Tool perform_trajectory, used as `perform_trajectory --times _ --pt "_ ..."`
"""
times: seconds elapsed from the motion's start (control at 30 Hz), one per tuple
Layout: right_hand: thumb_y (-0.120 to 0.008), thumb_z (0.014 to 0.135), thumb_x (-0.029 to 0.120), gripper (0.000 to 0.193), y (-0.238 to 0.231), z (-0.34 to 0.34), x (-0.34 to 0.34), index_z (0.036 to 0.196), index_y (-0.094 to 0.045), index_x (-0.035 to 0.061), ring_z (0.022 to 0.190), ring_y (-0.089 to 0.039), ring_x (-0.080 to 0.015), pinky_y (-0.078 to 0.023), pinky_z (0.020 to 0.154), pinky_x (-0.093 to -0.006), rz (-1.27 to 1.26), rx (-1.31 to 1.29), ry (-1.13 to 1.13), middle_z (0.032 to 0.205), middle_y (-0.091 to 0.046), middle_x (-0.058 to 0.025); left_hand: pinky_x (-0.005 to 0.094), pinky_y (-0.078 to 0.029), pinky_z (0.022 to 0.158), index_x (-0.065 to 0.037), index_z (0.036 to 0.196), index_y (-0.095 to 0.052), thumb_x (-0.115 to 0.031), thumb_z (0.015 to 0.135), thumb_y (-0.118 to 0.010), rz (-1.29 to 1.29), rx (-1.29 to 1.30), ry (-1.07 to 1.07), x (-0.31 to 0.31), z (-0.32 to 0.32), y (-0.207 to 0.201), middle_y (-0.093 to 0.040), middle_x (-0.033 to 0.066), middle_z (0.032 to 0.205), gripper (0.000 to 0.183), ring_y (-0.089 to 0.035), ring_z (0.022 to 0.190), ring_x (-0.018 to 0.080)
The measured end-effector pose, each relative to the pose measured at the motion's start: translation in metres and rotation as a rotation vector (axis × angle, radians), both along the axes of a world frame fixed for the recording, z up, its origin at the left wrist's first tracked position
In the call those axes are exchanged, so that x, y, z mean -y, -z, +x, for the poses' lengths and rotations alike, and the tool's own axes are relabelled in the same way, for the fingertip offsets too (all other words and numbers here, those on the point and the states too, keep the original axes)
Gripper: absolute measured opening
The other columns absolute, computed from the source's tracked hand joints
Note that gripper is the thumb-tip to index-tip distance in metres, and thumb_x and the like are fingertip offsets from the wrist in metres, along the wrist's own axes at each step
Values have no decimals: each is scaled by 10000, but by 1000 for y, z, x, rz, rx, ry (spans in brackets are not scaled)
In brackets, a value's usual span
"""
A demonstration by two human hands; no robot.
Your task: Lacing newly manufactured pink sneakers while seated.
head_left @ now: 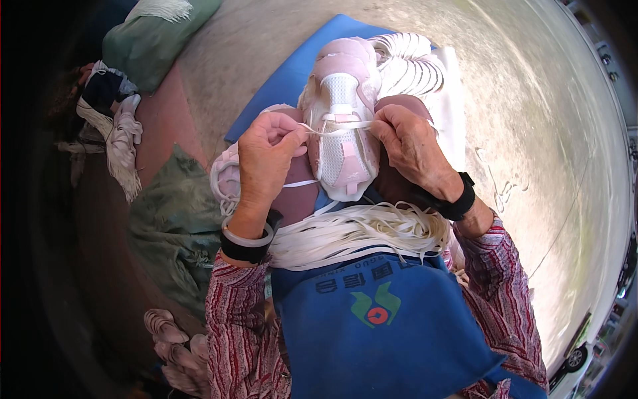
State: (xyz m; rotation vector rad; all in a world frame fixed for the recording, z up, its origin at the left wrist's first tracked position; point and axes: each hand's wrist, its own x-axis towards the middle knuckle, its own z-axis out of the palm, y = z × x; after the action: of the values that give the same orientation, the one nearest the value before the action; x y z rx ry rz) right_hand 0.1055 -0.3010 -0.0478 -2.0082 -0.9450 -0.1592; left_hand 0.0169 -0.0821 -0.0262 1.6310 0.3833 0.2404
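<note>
A pink-and-white sports shoe upper (349, 163) lies lengthwise between my knees, its white mesh tongue showing in the middle. Across it runs a white shoelace (337, 124), stretched sideways between my two hands. At the left of the upper, my left hand (266, 153) is closed, pinching one side of the lace between thumb and fingers. My right hand (413, 147) grips the other side at the right edge of the upper, its fingers curled inward. A thick bundle of loose white laces (362, 229) rests across my lap, on top of a blue apron (379, 352).
Several stacked uppers (415, 70) sit beyond my right knee on white and blue sheets. Another pink upper (228, 176) lies by my left forearm. Green sacks (149, 50), bundled laces (125, 156) and more uppers (183, 362) are on the left. Loose lace pieces (502, 189) lie on the concrete floor.
</note>
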Motion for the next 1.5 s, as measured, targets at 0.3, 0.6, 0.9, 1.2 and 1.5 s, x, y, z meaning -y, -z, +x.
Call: perform_trajectory --times 0.3,0.6,0.9,1.2,1.5 --pt "-551 986 146 171 -19 -4 -8 997 -608 -15 552 -558 -159 -464 535 -299 -156 -513 6 748 -603 -95 237 -531 624 15 896 -596 -10 835 -697 287 37 63 3 4 -9 -664 40 773 121 -644 717 91" --pt "-669 874 121 243 -18 -34 -2 1070 -578 9 766 -642 -321 -518 608 -382 -184 19 65 971 -585 -162 230 -527 614 21 893 -622 -27 838 -700 220 -8 41 -3 2 -1 -688 59 807 106 -652 727 99" --pt "-589 816 2 285 -11 -39 -17 1085 -493 11 750 -616 -391 -522 617 -431 -226 59 112 936 -558 -187 212 -518 630 36 884 -661 -33 857 -678 99 20 36 1 6 2 -675 44 805 76 -626 704 81" --pt "-614 786 82 265 -17 -38 -13 1018 -506 14 717 -654 -271 -512 522 -363 -359 309 4 864 -573 -133 314 -530 704 26 928 -682 -36 811 -649 515 -38 197 -4 8 -15 -684 140 800 136 -673 736 202" --pt "-596 785 76 286 -25 -35 -27 1057 -535 14 740 -610 -254 -487 624 -359 -597 415 65 886 -537 -113 393 -520 788 -2 929 -683 -37 810 -622 669 27 253 -7 11 -24 -694 183 871 138 -673 824 344"
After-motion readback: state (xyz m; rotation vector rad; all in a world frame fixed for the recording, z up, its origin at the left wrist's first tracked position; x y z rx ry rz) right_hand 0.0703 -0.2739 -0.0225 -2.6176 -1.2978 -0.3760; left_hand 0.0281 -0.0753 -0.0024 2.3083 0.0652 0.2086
